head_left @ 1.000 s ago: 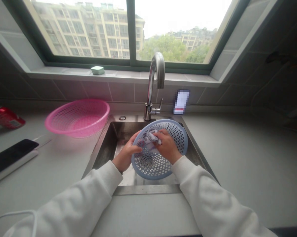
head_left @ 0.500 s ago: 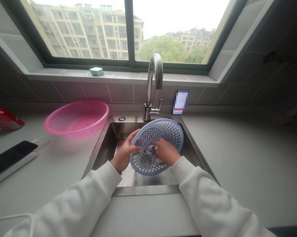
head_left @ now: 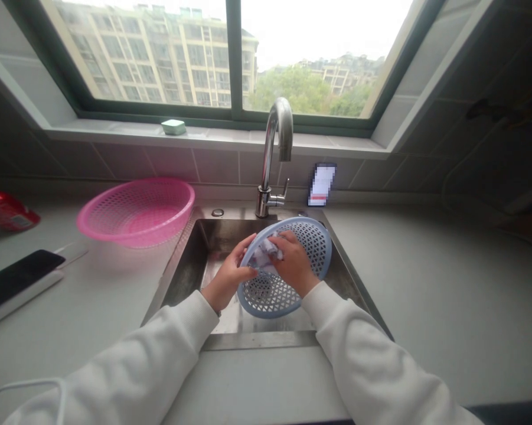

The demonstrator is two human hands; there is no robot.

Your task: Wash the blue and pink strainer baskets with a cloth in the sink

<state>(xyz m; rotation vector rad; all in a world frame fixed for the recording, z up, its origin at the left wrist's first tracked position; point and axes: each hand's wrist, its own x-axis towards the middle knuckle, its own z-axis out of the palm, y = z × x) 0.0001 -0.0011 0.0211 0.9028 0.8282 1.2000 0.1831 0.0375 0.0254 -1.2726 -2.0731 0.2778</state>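
A blue-grey plastic colander (head_left: 312, 242) is tilted over the steel sink (head_left: 243, 341), its open side facing me. My left hand (head_left: 230, 273) grips its left rim, thumb on the inside and fingers behind. Inside the colander, my right hand (head_left: 296, 262) is closed on a crumpled pale cloth (head_left: 266, 252). The cloth lies against the inner wall near the left rim. Some right-hand fingertips are hidden behind the cloth.
A chrome faucet (head_left: 280, 127) rises behind the sink. On the left counter are a pink basket (head_left: 137, 209), a red can (head_left: 9, 211) and a dark phone-like device (head_left: 22, 274). A blurred-screen phone (head_left: 322, 184) leans by the wall. A green block (head_left: 173, 127) sits on the windowsill.
My right hand has carried the cloth from the colander's lower middle up and left, toward the left rim. The colander has turned and shifted slightly right, with my left hand still on it.
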